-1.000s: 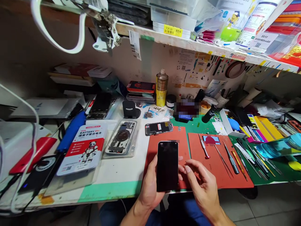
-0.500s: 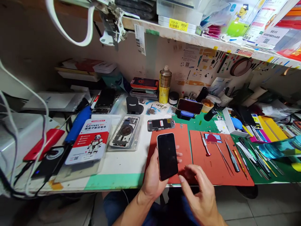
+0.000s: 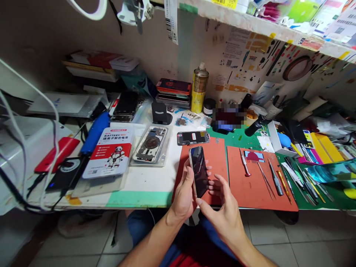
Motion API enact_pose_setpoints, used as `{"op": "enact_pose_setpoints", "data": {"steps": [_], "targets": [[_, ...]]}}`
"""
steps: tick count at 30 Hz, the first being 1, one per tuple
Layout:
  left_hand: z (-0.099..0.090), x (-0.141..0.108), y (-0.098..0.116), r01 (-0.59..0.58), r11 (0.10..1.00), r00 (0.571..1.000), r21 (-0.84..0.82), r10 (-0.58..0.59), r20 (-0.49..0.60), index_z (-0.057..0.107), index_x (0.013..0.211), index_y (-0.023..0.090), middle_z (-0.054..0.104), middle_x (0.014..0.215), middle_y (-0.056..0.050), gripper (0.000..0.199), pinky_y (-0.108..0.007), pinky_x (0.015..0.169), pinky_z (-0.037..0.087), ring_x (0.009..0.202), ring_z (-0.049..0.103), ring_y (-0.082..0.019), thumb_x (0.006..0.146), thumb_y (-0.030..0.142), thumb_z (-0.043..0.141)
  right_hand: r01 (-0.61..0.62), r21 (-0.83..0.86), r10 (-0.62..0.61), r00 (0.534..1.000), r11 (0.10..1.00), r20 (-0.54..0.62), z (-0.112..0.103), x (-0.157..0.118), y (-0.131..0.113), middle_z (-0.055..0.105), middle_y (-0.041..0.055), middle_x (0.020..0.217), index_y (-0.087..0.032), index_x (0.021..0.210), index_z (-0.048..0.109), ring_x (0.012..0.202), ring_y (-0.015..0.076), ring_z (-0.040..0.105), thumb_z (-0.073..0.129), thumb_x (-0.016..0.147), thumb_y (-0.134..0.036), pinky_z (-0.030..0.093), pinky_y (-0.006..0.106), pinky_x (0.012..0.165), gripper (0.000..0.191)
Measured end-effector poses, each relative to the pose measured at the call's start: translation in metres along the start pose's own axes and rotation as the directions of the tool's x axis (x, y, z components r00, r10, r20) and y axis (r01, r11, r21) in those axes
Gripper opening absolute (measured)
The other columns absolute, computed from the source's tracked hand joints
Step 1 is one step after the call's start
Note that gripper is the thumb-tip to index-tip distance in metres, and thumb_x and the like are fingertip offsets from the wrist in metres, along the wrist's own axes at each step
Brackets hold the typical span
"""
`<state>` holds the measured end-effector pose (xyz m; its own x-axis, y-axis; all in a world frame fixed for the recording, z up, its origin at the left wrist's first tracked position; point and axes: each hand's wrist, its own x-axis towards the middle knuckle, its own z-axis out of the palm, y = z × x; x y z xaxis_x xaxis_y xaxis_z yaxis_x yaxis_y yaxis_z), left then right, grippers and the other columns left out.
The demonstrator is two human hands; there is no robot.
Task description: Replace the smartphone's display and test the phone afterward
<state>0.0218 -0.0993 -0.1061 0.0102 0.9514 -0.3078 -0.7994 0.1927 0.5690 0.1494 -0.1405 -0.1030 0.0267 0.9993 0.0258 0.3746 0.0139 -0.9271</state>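
Note:
A smartphone point(image 3: 200, 172) with a dark, reflective screen and a light frame is tilted on its side edge above the red-brown mat point(image 3: 218, 159). My left hand point(image 3: 184, 193) is closed around it, thumb along the left edge and fingertips showing past the right edge. Close by the phone's lower right is my right hand point(image 3: 222, 207), its thumb and fingers apart. The thumb tip is at the bottom corner; whether it touches I cannot tell. Beyond the phone lies a detached phone screen assembly point(image 3: 193, 137), back side up.
On the left are an opened phone body point(image 3: 151, 144) in a clear tray and a battery package point(image 3: 109, 152). A second mat point(image 3: 258, 189) on the right carries tweezers point(image 3: 266, 180) and screwdrivers point(image 3: 275, 177). A spray can point(image 3: 199, 89) stands at the back, below a shelf point(image 3: 250, 29).
The phone has turned from facing me to a steeper tilt in my left hand. My right hand has moved left, up close to its lower edge. The head view has tipped downward.

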Motion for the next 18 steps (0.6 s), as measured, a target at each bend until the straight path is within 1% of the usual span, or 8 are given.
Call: {"op": "enact_pose_setpoints", "data": {"steps": [3,8,13,18], "targets": [[0.002,-0.001,0.001,-0.010,1.000,1.000,0.015,0.010,0.020,0.069,0.137,0.021,0.078,0.124,-0.012,0.065,-0.042,0.105,0.059,0.119,0.073,-0.031,0.089,0.062,0.079,-0.026,-0.013,0.026,1.000,1.000,0.001,0.000,0.002,-0.002,0.073,0.0130,0.130,-0.022,0.149,0.050,0.113,0.0273,0.074,0.084,0.083,-0.047,0.065,0.044,0.098,0.078],[0.004,-0.003,0.002,-0.045,0.998,0.997,0.043,0.042,0.062,0.068,0.136,0.020,0.076,0.128,-0.014,0.059,-0.043,0.104,0.059,0.122,0.071,-0.031,0.093,0.060,0.076,-0.043,0.006,0.043,0.999,0.999,0.008,0.000,0.007,-0.008,0.075,0.0113,0.129,-0.023,0.144,0.053,0.110,0.0266,0.075,0.084,0.081,-0.041,0.066,0.043,0.096,0.072],[0.004,-0.003,0.002,-0.055,0.997,0.997,0.062,0.052,0.054,0.068,0.136,0.022,0.075,0.130,-0.013,0.057,-0.043,0.106,0.058,0.123,0.070,-0.030,0.094,0.060,0.074,-0.033,0.003,0.033,0.999,0.999,-0.004,-0.001,0.008,-0.012,0.076,0.0112,0.127,-0.024,0.144,0.053,0.108,0.0271,0.077,0.084,0.080,-0.038,0.066,0.044,0.096,0.072],[0.002,-0.002,0.000,-0.049,0.996,0.998,0.072,0.047,0.029,0.070,0.130,0.020,0.076,0.128,-0.015,0.054,-0.044,0.110,0.055,0.125,0.070,-0.032,0.094,0.060,0.074,-0.032,-0.037,0.031,0.999,0.999,-0.026,-0.004,0.008,-0.013,0.077,0.0099,0.120,-0.023,0.145,0.053,0.105,0.0274,0.077,0.085,0.078,-0.041,0.066,0.043,0.094,0.076]]}}
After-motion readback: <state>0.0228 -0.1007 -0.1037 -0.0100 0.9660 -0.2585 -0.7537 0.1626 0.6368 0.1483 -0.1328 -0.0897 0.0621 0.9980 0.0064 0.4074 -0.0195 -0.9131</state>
